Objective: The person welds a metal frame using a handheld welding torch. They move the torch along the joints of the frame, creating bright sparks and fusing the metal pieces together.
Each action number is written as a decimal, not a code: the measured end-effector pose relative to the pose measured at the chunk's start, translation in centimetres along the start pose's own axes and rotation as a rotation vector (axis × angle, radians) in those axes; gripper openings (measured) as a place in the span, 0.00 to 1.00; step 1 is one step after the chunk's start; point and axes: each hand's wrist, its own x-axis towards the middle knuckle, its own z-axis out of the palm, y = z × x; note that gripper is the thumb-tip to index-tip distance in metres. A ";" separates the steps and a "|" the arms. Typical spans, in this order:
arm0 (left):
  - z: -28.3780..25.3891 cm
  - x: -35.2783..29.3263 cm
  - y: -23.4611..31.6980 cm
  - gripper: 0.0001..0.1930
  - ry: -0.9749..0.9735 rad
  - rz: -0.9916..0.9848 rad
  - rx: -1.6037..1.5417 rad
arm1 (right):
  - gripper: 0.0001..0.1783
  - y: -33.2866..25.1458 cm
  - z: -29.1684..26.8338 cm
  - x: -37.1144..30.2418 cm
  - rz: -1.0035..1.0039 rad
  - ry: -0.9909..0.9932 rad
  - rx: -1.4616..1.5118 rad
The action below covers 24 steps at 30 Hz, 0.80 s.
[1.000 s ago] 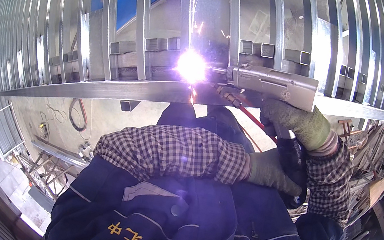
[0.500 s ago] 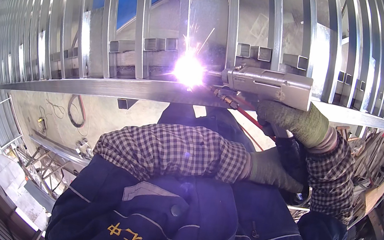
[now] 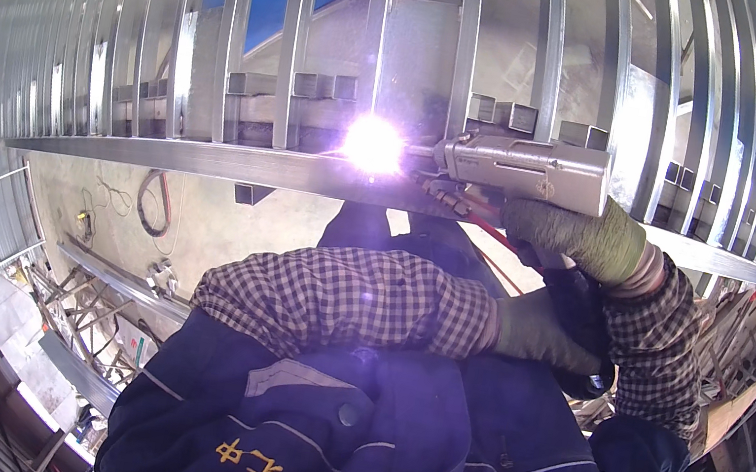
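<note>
In the head view, your right hand [image 3: 578, 237] grips the grey welding gun [image 3: 524, 169] from below, its nozzle aimed left into a white glare [image 3: 374, 143] at the long front rail [image 3: 211, 158], by the foot of an upright [image 3: 375, 26]. Your left hand [image 3: 537, 331] crosses your front to a black part [image 3: 576, 309] under the gun; its fingers are hidden, so I cannot tell whether they close on it. The glare covers the joint, so if your aim drifted you might not see it, and the seam could wander or burn through. The red hose [image 3: 489, 232] runs close beneath the gun; a snag there could jerk the nozzle. Sparks falling past the rail could scorch your checked sleeve [image 3: 358, 295].
</note>
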 end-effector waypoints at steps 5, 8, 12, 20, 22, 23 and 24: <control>0.0 0.7 -1.7 0.32 0.004 0.135 0.143 | 0.22 0.5 0.6 -0.8 -0.030 0.130 -0.033; -0.3 0.4 -2.1 0.29 -0.024 0.031 0.327 | 0.27 0.7 0.7 -2.4 -0.061 0.137 -0.040; 0.2 -0.9 -1.2 0.28 0.016 -0.291 0.169 | 0.15 1.7 2.3 -6.5 -0.262 0.390 -0.104; -2.2 -1.2 -4.1 0.48 -0.225 -0.045 0.979 | 0.26 2.7 5.0 -18.0 -0.883 0.813 -0.100; -5.5 -1.8 -5.5 0.48 -0.313 -0.186 1.104 | 0.26 2.8 5.1 -21.1 -0.802 0.887 -0.180; -7.3 -2.9 -6.1 0.46 -0.253 -0.205 1.122 | 0.26 2.8 5.1 -22.5 -0.800 0.929 -0.204; -9.6 -3.4 -6.2 0.42 -0.258 -0.341 1.030 | 0.26 2.8 4.9 -23.5 -0.810 0.954 -0.210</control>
